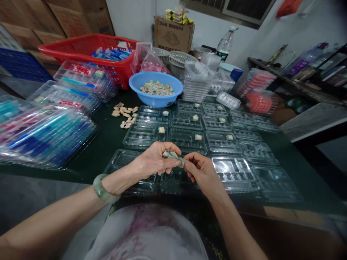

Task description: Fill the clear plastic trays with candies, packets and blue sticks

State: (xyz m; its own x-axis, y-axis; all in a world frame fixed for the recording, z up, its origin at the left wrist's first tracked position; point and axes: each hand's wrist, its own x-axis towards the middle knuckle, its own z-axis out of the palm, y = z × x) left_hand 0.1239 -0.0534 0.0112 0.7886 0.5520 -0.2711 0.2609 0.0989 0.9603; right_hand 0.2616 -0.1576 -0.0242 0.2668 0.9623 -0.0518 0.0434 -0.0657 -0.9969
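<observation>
My left hand is closed around several small pastel-striped blocks, green, cream and pink. The thumb and fingertips of my right hand pinch at a block at the edge of that handful, so the two hands almost meet. Beneath and beyond them, clear plastic trays lie in rows on the dark green table. Single striped blocks, such as this one, sit in several of the trays farther away. A blue basin behind the trays holds a heap of the same blocks.
Stacked filled clear packs stand on the left, near a red basket with blue items inside. Peanuts lie beside the basin. Grey baskets, stacked clear containers and a bottle stand at the back.
</observation>
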